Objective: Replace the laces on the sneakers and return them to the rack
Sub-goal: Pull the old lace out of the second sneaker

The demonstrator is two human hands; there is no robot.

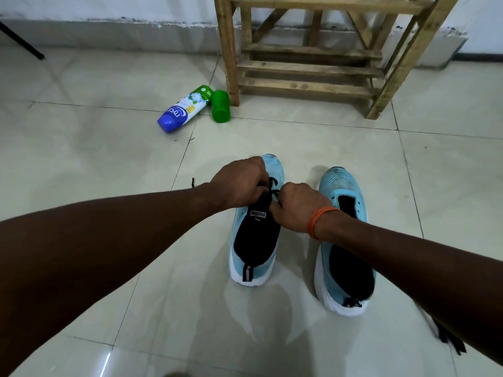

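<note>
Glossy pale tiled floor, dark grout lines; white wall behind, grey skirting band chipped along its top; black slanted leg at far left.

A white label on the black tongue of the left-hand sneaker reads "PUMA" in block capitals, upside down from this view, with a small leaping-cat logo beside it. The blue-and-white bottle lying on the floor carries white lettering, "nyci", also inverted; its smaller print is too blurred to read.
</note>
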